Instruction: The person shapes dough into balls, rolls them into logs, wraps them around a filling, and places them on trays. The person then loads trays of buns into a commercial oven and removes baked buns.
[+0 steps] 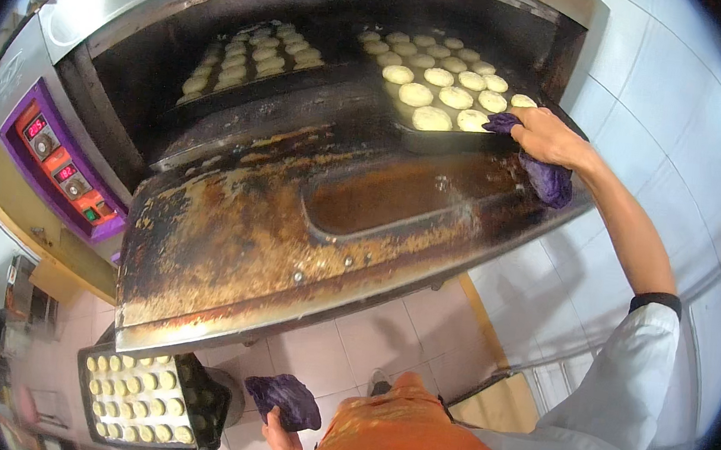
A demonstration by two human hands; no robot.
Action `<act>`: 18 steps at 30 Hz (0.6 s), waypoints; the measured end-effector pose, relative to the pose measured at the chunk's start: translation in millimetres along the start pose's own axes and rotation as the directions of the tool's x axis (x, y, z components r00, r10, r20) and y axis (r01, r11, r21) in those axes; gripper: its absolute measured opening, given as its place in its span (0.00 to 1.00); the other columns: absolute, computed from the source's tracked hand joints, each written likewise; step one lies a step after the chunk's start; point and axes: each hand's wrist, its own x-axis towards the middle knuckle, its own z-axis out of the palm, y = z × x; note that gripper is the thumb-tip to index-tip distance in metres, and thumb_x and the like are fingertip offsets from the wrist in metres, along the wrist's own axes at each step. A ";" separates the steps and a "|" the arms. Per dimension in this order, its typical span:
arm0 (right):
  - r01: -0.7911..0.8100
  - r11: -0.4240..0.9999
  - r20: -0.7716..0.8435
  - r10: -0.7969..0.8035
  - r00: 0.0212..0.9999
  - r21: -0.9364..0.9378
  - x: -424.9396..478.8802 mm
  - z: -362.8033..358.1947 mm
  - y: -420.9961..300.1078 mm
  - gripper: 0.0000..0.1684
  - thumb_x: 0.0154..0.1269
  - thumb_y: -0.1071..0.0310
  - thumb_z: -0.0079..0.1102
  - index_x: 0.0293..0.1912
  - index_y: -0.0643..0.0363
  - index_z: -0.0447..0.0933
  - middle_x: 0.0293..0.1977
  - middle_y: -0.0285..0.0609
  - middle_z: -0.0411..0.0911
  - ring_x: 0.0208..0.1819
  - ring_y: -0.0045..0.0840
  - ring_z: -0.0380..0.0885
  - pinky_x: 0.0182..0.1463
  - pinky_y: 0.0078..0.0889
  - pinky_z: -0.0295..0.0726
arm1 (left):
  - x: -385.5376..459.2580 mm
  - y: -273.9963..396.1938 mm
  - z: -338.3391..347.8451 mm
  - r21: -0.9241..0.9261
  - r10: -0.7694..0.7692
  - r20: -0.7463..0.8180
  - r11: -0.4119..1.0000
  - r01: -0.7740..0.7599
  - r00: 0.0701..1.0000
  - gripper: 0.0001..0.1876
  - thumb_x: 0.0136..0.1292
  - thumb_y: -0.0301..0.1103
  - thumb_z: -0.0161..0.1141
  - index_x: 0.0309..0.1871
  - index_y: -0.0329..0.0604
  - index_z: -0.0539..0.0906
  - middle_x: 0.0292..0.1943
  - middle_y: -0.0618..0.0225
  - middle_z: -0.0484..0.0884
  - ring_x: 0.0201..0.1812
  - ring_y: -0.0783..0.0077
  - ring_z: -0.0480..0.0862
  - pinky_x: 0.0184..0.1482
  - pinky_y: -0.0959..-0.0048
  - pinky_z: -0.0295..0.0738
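My right hand (548,137) reaches into the open deck oven, gripping the near right corner of a dark baking tray (427,141) through a purple cloth (548,181). Rows of pale round buns (456,97) sit on that tray, which lies at the oven's mouth on the right. Low in the picture, my left hand (282,442) holds a second purple cloth (285,401) in front of my orange apron (387,423). Deeper inside on the left, another tray of buns (263,54) rests in the dark chamber.
The scorched oven door (215,243) is folded down, its window (395,199) facing up. A control panel (60,163) with lit displays and knobs is at left. Below the door, trays of small round dough pieces (138,399) stand low on the left. A tiled wall (644,187) bounds the right.
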 end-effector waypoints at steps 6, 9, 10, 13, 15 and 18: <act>0.068 0.996 -0.175 -0.077 0.982 -0.057 -72.9 7.5 -67.1 0.15 0.53 0.68 0.40 0.34 0.71 0.69 0.32 0.63 0.73 0.38 0.51 0.71 0.45 0.45 0.68 | -6.2 33.1 -34.1 0.035 -0.019 0.078 0.999 0.016 0.997 0.17 0.54 0.31 0.51 0.47 0.33 0.70 0.42 0.63 0.75 0.43 0.66 0.75 0.48 0.65 0.69; 0.142 0.990 -0.203 -0.140 0.969 -0.003 -96.0 10.4 -105.8 0.14 0.52 0.68 0.42 0.34 0.69 0.69 0.31 0.61 0.73 0.36 0.49 0.72 0.42 0.44 0.70 | -21.7 52.7 -35.1 0.021 -0.004 0.113 1.000 0.002 0.994 0.18 0.53 0.30 0.52 0.48 0.32 0.69 0.41 0.63 0.75 0.44 0.67 0.75 0.47 0.66 0.70; 0.184 0.983 -0.251 -0.173 0.953 0.022 -104.5 11.4 -119.2 0.13 0.52 0.69 0.42 0.34 0.69 0.69 0.31 0.60 0.73 0.36 0.48 0.72 0.42 0.44 0.70 | -26.5 59.0 -31.7 0.022 -0.001 0.129 1.000 -0.001 0.992 0.19 0.53 0.30 0.52 0.48 0.32 0.69 0.41 0.63 0.75 0.44 0.66 0.75 0.47 0.66 0.70; 0.335 0.921 -0.432 -0.389 0.814 -0.198 -138.3 25.5 -154.6 0.19 0.52 0.73 0.47 0.46 0.68 0.68 0.39 0.53 0.72 0.42 0.42 0.72 0.47 0.35 0.71 | -32.8 70.0 -29.9 0.025 0.002 0.145 1.000 -0.006 0.989 0.21 0.53 0.31 0.53 0.50 0.33 0.68 0.43 0.62 0.74 0.45 0.65 0.74 0.49 0.65 0.69; 0.350 0.826 -0.450 -0.133 0.883 0.442 -167.6 40.4 -185.2 0.20 0.53 0.73 0.49 0.49 0.59 0.68 0.43 0.49 0.73 0.46 0.38 0.72 0.50 0.29 0.69 | -35.5 74.3 -23.9 0.005 0.011 0.171 1.000 -0.011 0.985 0.22 0.52 0.32 0.53 0.51 0.33 0.68 0.44 0.62 0.74 0.46 0.65 0.74 0.50 0.64 0.69; -0.067 0.297 0.052 0.058 0.997 0.953 -202.8 88.9 -191.9 0.23 0.58 0.68 0.52 0.53 0.66 0.65 0.43 0.41 0.73 0.44 0.19 0.68 0.51 0.24 0.67 | -40.8 83.3 -15.0 -0.032 0.065 0.213 0.998 -0.059 0.975 0.23 0.52 0.33 0.55 0.52 0.36 0.68 0.46 0.62 0.73 0.48 0.64 0.73 0.51 0.60 0.68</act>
